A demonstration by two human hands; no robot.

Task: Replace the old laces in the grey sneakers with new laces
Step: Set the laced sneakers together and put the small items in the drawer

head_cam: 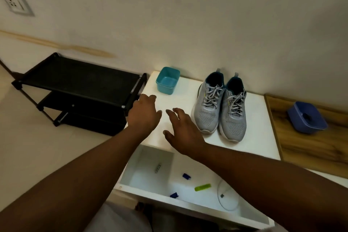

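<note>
Sneakers (220,105) sit side by side at the cabinet top's (263,137) back edge, toes toward the person, old laces (216,93) tied. Left hand (144,113) and right hand (183,131) hover over the top's front left, fingers spread and loose, holding nothing. Unlacing looks not yet begun; next comes reaching right for a bow and pulling it loose

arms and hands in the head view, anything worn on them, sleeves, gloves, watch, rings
Both forearms are bare from the bottom edge of the picture up to the wrists: no sleeves in view. The left hand and the right hand have no gloves. No watch, band or bracelet shows at either wrist, and no ring can be made out on the fingers that show.
</note>
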